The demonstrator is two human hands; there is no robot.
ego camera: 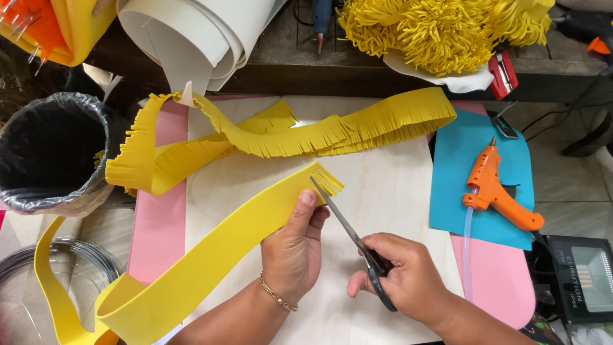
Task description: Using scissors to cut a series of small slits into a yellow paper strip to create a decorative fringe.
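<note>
Head view: left hand [292, 248] pinches a yellow foam strip [211, 255] lying across the wooden board [383, 191], while right hand [408, 278] grips scissors [348, 230], blades parted at the strip's end. Only that tip is fringed (a few cuts); the long run toward the board's near-left corner is plain. A finished fringed strip [287, 137] lies along the far edge. Off the left edge, a black-lined bin [96, 115] shows no contents I can make out.
</note>
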